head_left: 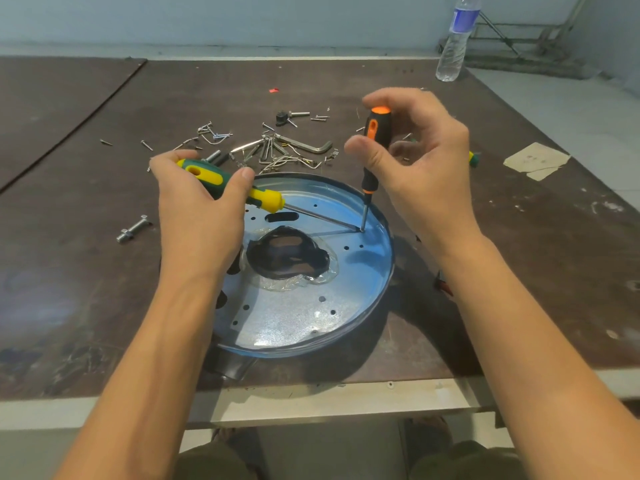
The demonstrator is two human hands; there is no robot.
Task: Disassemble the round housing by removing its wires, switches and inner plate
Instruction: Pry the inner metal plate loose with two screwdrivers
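The round metal housing [346, 292] lies open side up near the table's front edge, with a perforated inner plate and a black opening ringed by clear plastic film [287, 258] at its centre. My left hand [197, 206] grips a green and yellow screwdriver [239, 188] that lies nearly flat, its shaft reaching right across the plate. My right hand [412, 168] pinches an orange and black screwdriver [374, 147] held upright. Both tips meet at one spot on the plate's right part, near the rim.
Behind the housing lie several loose screws, wire clips and a hex key [304, 145]. A bolt [133, 228] sits to the left, a water bottle [455, 39] at the back right, paper scraps [535, 161] at the right. The table's front edge is just below the housing.
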